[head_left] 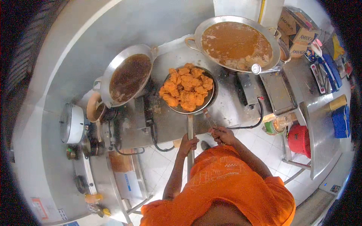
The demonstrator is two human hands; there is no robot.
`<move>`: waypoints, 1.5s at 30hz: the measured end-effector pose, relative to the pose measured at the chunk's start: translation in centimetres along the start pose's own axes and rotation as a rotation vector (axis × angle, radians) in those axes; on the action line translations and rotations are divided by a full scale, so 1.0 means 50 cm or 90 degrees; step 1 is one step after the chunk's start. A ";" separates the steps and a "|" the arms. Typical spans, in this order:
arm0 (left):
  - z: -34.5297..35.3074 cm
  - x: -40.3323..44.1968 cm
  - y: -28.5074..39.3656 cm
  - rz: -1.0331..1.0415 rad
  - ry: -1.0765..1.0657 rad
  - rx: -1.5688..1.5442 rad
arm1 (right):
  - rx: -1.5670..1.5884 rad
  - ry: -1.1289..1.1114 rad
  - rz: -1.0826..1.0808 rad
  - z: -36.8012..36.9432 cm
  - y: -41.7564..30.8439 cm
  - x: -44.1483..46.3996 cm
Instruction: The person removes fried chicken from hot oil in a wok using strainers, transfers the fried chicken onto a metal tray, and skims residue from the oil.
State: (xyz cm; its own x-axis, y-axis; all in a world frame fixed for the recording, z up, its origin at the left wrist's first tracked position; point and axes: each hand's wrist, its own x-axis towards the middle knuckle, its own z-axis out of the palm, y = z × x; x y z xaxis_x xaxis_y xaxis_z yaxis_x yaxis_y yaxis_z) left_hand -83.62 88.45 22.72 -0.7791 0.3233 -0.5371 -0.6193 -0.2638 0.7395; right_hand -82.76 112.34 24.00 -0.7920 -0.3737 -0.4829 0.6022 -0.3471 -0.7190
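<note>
Fried chicken pieces (186, 88), golden brown, are heaped in a round, dark, long-handled strainer (211, 98) over the metal counter. My left hand (187, 145) is wrapped around its long metal handle (190, 126). To the right of that handle, my right hand (222, 135) is closed on a slim metal utensil that looks like tongs (212, 121). The upper end of the tongs lies close to the strainer's lower rim; whether they touch is unclear. The strainer's mesh or base is hidden under the chicken.
A large wok of brown oil (235, 41) with a dial thermometer (256, 68) stands back right. Another wok of darker oil (130, 77) is at left. A metal tray (279, 90), black hoses (260, 116), a white pot (73, 122) and a red bucket (299, 140) surround the work area.
</note>
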 end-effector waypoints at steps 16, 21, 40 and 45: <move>-0.006 -0.052 0.062 0.032 0.009 0.087 | -0.028 -0.090 -0.077 0.059 -0.040 -0.031; -0.008 -0.055 0.074 0.025 -0.008 0.077 | -0.009 -0.103 -0.078 0.060 -0.021 -0.019; -0.054 -0.068 0.104 -0.027 -0.007 0.090 | -0.047 -0.052 -0.107 0.124 -0.015 -0.023; -0.084 -0.050 0.084 -0.043 0.000 0.070 | -0.044 -0.069 -0.132 0.112 0.012 0.000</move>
State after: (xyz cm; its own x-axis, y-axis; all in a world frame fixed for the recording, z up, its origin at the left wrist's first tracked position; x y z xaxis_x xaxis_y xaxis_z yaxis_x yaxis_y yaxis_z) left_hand -84.69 82.72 25.43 -0.7365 0.3366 -0.5867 -0.6555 -0.1411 0.7419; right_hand -81.80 107.31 26.36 -0.8804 -0.3919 -0.2670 0.4161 -0.3683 -0.8314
